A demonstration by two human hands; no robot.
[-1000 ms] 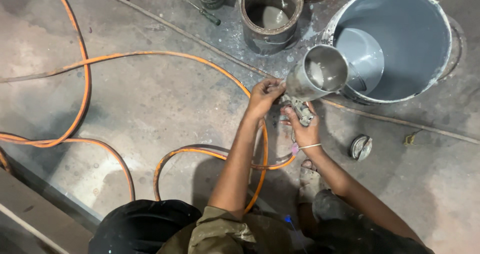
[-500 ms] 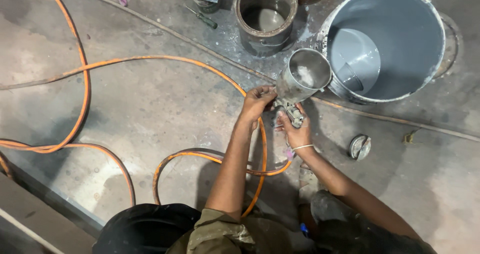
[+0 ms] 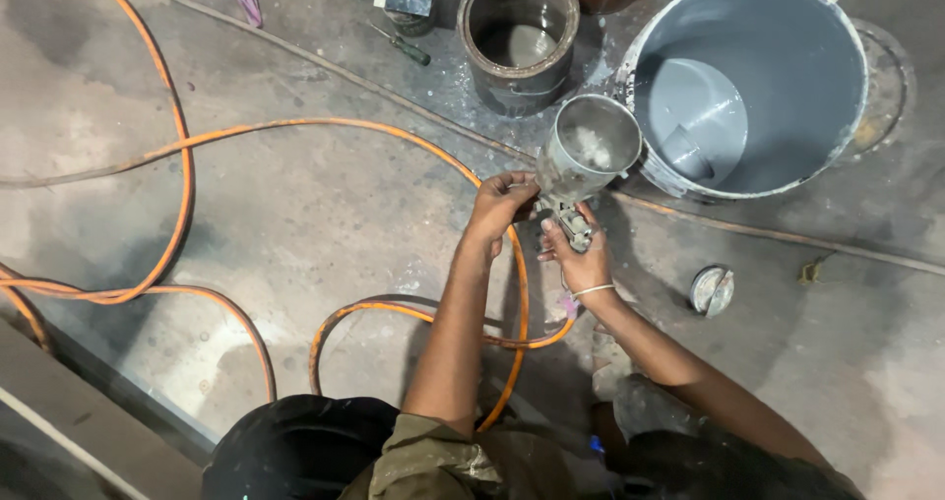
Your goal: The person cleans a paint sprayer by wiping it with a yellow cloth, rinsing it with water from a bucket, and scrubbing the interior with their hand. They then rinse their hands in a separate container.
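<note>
Nearest, an orange hose (image 3: pixel 197 293) loops over the concrete floor (image 3: pixel 295 205). Above it the right hand (image 3: pixel 583 257) is curled around the grip of a paint spray gun (image 3: pixel 576 180), while the left hand (image 3: pixel 499 207) pinches the gun's body just under its metal cup (image 3: pixel 594 144). A round lid (image 3: pixel 711 290) lies to the right. Farther off stand a grey paint bucket (image 3: pixel 753 82), a dark tin (image 3: pixel 519 37) and a screwdriver (image 3: pixel 399 45).
</note>
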